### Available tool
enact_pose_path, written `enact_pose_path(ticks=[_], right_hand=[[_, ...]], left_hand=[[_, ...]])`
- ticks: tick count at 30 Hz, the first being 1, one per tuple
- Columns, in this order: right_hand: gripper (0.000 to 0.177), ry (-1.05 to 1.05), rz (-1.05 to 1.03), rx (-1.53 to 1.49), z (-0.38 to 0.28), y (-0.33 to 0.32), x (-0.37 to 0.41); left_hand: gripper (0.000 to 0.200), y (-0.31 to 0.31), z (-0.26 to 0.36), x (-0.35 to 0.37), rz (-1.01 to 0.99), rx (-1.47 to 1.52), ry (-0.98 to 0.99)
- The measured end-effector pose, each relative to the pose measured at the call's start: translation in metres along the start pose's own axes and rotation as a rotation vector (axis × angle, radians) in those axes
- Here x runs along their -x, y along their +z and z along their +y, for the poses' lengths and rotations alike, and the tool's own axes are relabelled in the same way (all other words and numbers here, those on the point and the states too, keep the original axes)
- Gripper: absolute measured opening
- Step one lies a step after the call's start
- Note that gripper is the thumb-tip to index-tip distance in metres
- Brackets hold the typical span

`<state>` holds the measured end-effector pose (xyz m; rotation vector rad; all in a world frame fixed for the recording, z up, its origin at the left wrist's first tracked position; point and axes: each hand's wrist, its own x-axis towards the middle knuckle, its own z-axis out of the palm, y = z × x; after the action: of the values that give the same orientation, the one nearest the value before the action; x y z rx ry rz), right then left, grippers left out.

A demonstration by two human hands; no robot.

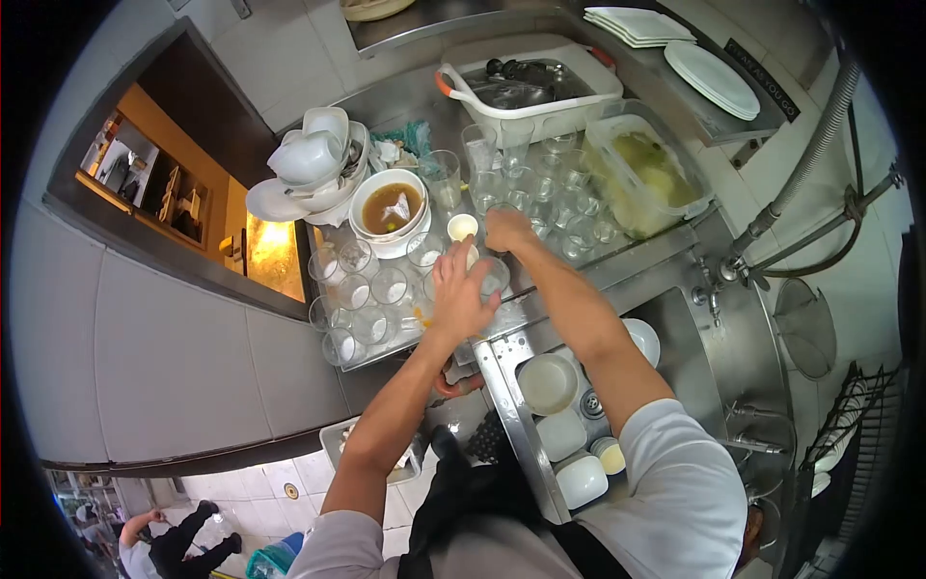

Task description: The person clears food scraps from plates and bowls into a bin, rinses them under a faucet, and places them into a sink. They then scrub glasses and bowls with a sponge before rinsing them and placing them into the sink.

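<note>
My left hand [463, 297] reaches over the near side of the metal counter with its fingers stretched apart. Just beyond its fingertips stands a small white cup [463, 228], and a clear glass bowl [495, 276] lies beside the thumb. To the right, my right hand [508, 231] is closed around a drinking glass [501, 206], mostly hidden by the fingers, at the edge of a group of clear glasses [547, 189]. A white bowl of brown liquid [371, 205] with a crumpled napkin in it sits left of the small cup.
Used glasses [371, 323] crowd the counter's left end, below stacked white dishes [313, 159]. Behind are a white tub [526, 114] with orange handles and a clear container of greenish liquid [644, 217]. White bowls [548, 384] lie in the sink at right; a hose [805, 174] hangs beyond.
</note>
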<state>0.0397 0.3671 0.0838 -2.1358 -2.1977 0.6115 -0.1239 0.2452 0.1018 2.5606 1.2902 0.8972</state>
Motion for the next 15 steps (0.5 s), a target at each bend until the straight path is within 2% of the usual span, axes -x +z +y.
enact_pose_path(ticks=[3, 6, 7, 9, 10, 11, 12, 14, 15], right_hand=[[0.041, -0.053, 0.209, 0.003, 0.0, -0.02, 0.014], [0.047, 0.196, 0.152, -1.06, 0.015, -0.061, 0.064], [0.048, 0.217, 0.11, -1.325, 0.023, -0.068, 0.089], [0.048, 0.233, 0.031, -1.861, 0.041, -0.074, 0.144], [0.046, 0.083, 0.05, -1.668, 0.052, -0.068, 0.166], [0.044, -0.06, 0.06, -1.465, 0.064, -0.062, 0.188], [0.043, -0.203, 0.065, -1.256, 0.078, -0.06, 0.203], [0.039, -0.289, 0.061, -0.728, 0.106, -0.058, 0.217], [0.037, -0.32, 0.054, -0.472, 0.116, -0.053, 0.223]], left_hand=[[0.043, 0.01, -0.001, -0.024, 0.202, 0.231, -0.093], [0.037, 0.024, 0.015, -0.056, 0.378, 0.295, -0.111], [0.033, 0.033, 0.026, -0.067, 0.495, 0.399, -0.033], [0.035, 0.054, 0.049, -0.076, 0.42, 0.662, -0.091], [0.036, 0.069, 0.062, -0.077, 0.381, 0.789, -0.121], [0.037, 0.089, 0.077, -0.075, 0.324, 0.992, -0.28], [0.04, 0.104, 0.08, -0.071, -0.017, 1.178, -0.522], [0.046, 0.109, 0.088, -0.063, -0.762, 1.445, -0.979], [0.05, 0.108, 0.095, -0.055, -0.74, 1.537, -0.953]])
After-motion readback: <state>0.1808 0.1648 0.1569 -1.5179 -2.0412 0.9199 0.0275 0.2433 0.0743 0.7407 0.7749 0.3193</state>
